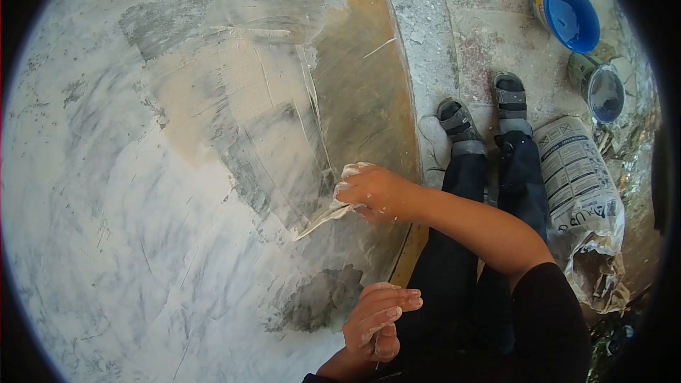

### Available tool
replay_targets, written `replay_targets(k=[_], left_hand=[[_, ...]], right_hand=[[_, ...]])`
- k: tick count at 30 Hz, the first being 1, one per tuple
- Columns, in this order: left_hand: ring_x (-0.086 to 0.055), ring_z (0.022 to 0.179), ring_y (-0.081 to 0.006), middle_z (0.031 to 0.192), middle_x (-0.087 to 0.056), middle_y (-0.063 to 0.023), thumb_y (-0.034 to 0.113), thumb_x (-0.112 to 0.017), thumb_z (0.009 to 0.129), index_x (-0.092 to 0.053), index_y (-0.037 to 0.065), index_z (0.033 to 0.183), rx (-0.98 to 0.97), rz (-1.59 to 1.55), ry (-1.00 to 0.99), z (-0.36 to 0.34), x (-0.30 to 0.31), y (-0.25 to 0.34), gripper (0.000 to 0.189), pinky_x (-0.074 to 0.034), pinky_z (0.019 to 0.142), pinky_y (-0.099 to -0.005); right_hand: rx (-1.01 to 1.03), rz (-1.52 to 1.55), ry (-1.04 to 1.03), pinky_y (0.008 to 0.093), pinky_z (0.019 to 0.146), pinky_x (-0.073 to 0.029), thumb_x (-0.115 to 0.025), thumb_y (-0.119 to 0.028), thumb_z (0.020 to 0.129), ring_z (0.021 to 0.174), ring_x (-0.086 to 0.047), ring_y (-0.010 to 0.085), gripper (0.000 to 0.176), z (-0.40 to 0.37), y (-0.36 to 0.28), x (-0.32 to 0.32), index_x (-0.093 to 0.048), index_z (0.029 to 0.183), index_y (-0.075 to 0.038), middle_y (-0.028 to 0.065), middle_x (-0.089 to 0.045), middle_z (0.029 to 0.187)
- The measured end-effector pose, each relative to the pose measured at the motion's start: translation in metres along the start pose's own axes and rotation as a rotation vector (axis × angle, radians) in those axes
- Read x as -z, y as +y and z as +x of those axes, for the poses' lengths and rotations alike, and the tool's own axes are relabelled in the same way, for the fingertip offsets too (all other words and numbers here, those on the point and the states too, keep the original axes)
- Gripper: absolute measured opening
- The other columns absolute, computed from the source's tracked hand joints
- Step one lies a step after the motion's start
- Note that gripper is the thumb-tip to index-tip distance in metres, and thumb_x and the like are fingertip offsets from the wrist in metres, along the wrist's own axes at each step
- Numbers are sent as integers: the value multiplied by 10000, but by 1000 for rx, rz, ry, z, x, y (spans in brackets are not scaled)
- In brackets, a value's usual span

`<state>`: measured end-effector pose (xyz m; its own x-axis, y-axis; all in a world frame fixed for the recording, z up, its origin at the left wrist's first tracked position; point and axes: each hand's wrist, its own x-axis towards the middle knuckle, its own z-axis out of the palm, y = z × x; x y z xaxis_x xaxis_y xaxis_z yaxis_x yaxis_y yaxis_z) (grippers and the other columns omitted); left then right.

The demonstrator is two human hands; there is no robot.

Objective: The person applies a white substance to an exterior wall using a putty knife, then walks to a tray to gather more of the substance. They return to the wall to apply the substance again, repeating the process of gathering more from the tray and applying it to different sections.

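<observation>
Right hand (376,195) clenched on a putty knife (320,220), blade against the plastered wall (177,170) just left of its knuckles. Left hand (379,319) below it, loosely curled, holding nothing. Open sack (582,198) right of the forearm; blue bucket (567,14) farther beyond.

rough matt plaster wall (177,206), glossy plastic bucket (567,14)

Plaster-smeared hands (372,191), black sleeves (550,312), dark trousers (461,255), grey strapped sandals (461,124)

Bright even daylight, soft shadows, no glare. Heavy fisheye warp, black vignette at corners; centre sharp, edges softer.
</observation>
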<state>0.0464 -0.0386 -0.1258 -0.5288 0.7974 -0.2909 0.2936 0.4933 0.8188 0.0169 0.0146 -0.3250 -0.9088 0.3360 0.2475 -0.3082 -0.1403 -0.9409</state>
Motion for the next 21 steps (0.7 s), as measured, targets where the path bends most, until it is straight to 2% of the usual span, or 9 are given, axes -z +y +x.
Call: replay_targets(k=[1, 3, 6, 10, 12, 16, 18, 19, 21], left_hand=[[-659, 801, -301, 832, -663, -176, 146, -392, 942, -463, 34, 1118, -2, -2, -6, 0, -1, -1, 220, -479, 722, -394], [-661, 787, -294, 824, -664, -171, 121, -380, 932, -478, 32, 1110, -13, -10, 43, -2, -1, -1, 222, -474, 717, -389], [-661, 774, -286, 820, -664, -171, 96, -371, 921, -490, 27, 1102, -4, 45, 68, -6, 7, -8, 228, -468, 715, -386], [-662, 770, -283, 807, -665, -167, 86, -370, 917, -492, 25, 1103, 9, 41, 81, -4, 6, -12, 231, -461, 715, -383], [-662, 773, -285, 799, -665, -171, 96, -376, 922, -496, 25, 1096, 6, 28, 58, -3, 4, -11, 222, -458, 708, -378], [-662, 775, -288, 799, -666, -173, 96, -381, 926, -498, 25, 1084, -13, 9, 29, 2, 4, -9, 209, -457, 708, -374], [-662, 777, -288, 804, -667, -172, 145, -389, 947, -497, 26, 1074, -1, 13, 23, 2, 7, -10, 205, -456, 710, -375], [-662, 777, -288, 804, -667, -172, 145, -389, 947, -497, 26, 1074, 1, 15, 22, 3, 7, -12, 205, -456, 710, -375], [-663, 782, -289, 802, -667, -170, 194, -398, 957, -492, 25, 1077, 23, 23, -7, 2, 8, -14, 228, -457, 712, -374]], right_hand=[[19, -43, 23, 390, 793, -425, -685, 12, 563, 886, -521, 300, 312, 14, 7, 3, -546, 830, -73, 75, -545, 830], [105, -90, 130, 405, 755, -418, -674, 17, 578, 817, -502, 307, 290, 36, 18, 4, -517, 808, -67, 76, -511, 785], [117, -160, 263, 405, 747, -416, -664, 22, 585, 822, -500, 310, 292, 58, 27, 14, -517, 822, -66, 87, -513, 791], [69, -251, 309, 407, 764, -419, -658, 33, 582, 829, -512, 311, 319, 74, 37, 39, -526, 857, -63, 100, -524, 798], [25, -217, 412, 403, 743, -432, -638, 45, 589, 824, -516, 330, 327, 78, 40, 52, -547, 893, -32, 122, -540, 817], [-103, -81, 222, 389, 728, -448, -620, 54, 593, 830, -528, 354, 351, 60, 36, 81, -564, 936, 3, 151, -561, 861], [-189, 28, 381, 395, 785, -454, -621, 11, 628, 877, -546, 343, 365, 46, 30, 93, -568, 987, -25, 148, -580, 879], [-189, 31, 382, 395, 785, -454, -621, 11, 628, 877, -546, 343, 365, 45, 26, 94, -568, 987, -25, 148, -580, 879], [-119, -208, 588, 398, 752, -466, -630, 13, 614, 875, -555, 348, 389, 41, 18, 90, -579, 998, -26, 159, -576, 884]])
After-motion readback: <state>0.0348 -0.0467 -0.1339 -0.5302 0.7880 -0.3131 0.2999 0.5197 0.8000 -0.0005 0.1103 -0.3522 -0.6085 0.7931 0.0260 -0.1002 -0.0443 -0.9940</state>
